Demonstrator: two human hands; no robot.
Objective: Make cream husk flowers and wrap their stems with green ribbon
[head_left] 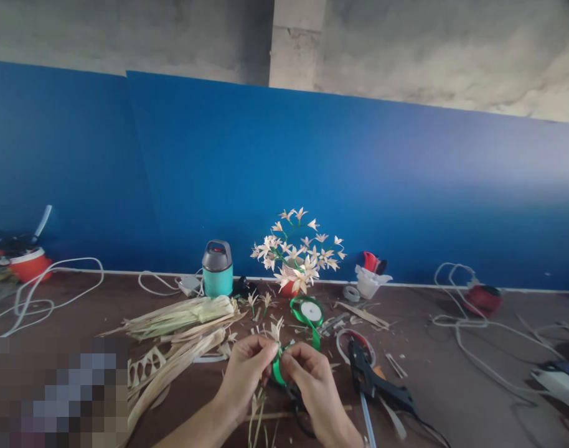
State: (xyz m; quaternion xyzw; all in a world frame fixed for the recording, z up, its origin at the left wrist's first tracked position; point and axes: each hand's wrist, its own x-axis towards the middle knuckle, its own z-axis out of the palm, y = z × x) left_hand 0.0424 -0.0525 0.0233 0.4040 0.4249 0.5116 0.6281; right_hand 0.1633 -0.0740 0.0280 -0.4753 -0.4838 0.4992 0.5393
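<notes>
My left hand (253, 363) pinches a small pale flower (277, 330), which looks made of dried husk, just below its petals. My right hand (309, 372) is closed on a green ribbon (279, 371) at the flower's base; the ribbon loops down between both hands. Fingertips hide the stem. Past the hands lies a ribbon spool (311, 311) with a green tail hanging toward me. Two more small flowers (252, 300) stand behind the left hand. At the back, a red pot (290, 287) holds an arrangement of pale flowers (298, 258) on green stems.
Dried corn husks (186, 317) lie to the left, before a teal bottle (218, 280). On the right are a black glue gun (380, 379), a tape roll (344, 342) and a white cup (368, 283). White cables (466, 336) trail across the table, and a blue partition (219, 168) rises behind.
</notes>
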